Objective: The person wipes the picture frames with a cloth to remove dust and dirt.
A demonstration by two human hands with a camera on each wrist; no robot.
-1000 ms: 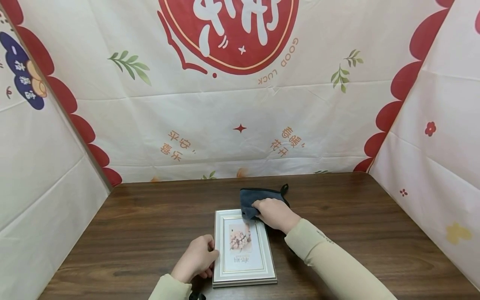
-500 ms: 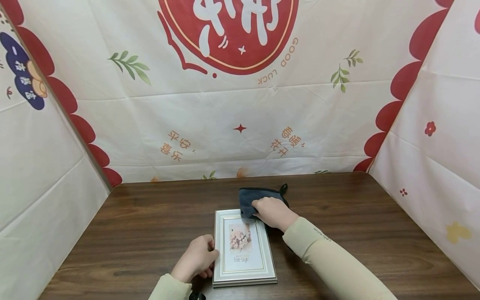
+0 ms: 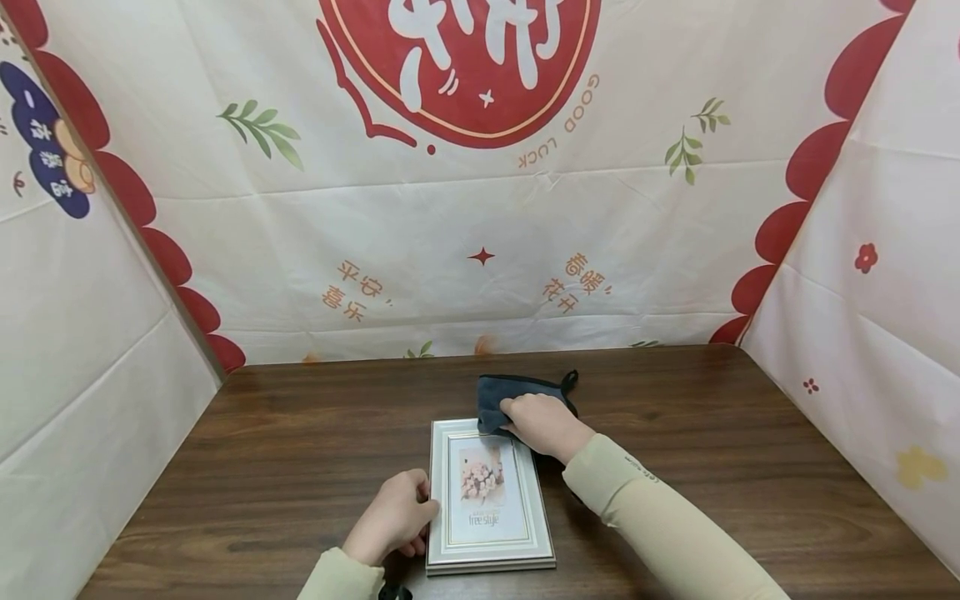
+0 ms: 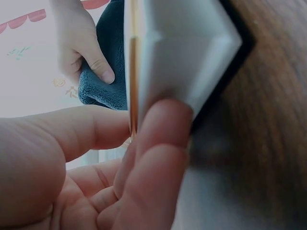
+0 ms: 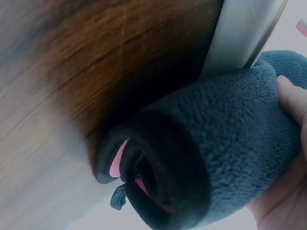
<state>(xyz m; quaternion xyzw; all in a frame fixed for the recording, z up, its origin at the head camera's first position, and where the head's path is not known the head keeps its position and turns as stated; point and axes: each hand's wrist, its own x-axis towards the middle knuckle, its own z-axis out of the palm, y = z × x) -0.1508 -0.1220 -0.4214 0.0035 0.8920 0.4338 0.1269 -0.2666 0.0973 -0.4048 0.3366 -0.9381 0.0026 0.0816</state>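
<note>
A white picture frame [image 3: 483, 492] with a flower print and "free style" lettering lies flat, face up, on the table. My left hand [image 3: 393, 517] pinches its left edge. In the left wrist view the thumb is at the face side and the fingers [image 4: 165, 122] press the side wall of the picture frame [image 4: 187, 62]. At the far right corner my right hand [image 3: 543, 425] grips a dark blue-grey plush cloth [image 3: 495, 396] against the frame. Seen from the right wrist, the cloth [image 5: 230, 129] is rolled over, with black trim and pink inside its folds.
The brown wooden table [image 3: 300, 433] extends on both sides of the frame. A white printed backdrop [image 3: 420, 225] with red scalloped borders rises behind it and along both sides. A black loop [image 3: 569, 381] sticks out from the cloth's far corner.
My right hand has slid slightly left with the cloth at the frame's top corner. The left hand and the picture frame stay in place.
</note>
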